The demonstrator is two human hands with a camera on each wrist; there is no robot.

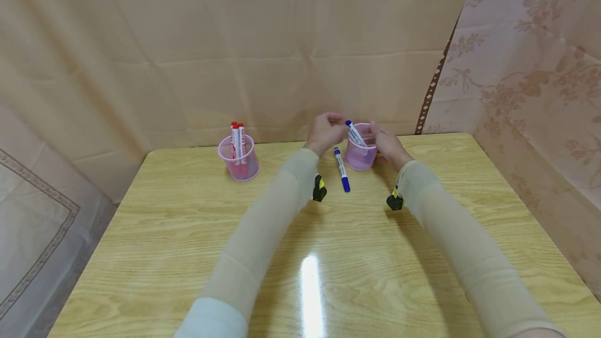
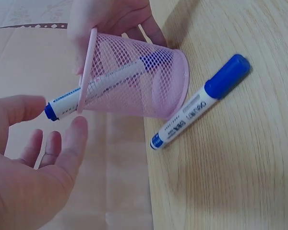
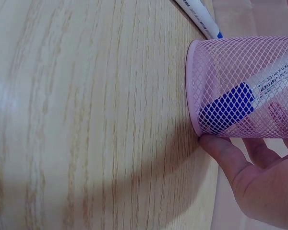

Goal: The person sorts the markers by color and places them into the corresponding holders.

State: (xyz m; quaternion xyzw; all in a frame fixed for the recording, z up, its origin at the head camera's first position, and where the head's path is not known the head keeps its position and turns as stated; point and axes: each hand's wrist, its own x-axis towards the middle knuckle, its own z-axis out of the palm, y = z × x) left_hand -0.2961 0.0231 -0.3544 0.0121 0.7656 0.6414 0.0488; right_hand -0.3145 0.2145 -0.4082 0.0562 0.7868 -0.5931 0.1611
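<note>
A pink mesh pen holder (image 1: 359, 160) stands upright near the table's back edge. One blue-capped whiteboard marker (image 2: 110, 82) leans inside it, cap down, its blue tail end sticking out past the rim. My left hand (image 1: 325, 133) is beside that end; in the left wrist view its thumb and fingers are spread around the marker's tail with a gap. My right hand (image 1: 389, 146) holds the pen holder from the right side, fingers (image 3: 225, 152) against the mesh near the base. A second blue marker (image 1: 342, 170) lies on the table just left of the holder.
Another pink mesh holder (image 1: 243, 170) with several red-capped markers (image 1: 238, 142) stands at the back left of the wooden table (image 1: 188, 223). A beige curtain (image 1: 211, 56) hangs right behind the table, and a flowered cloth (image 1: 540, 93) hangs on the right.
</note>
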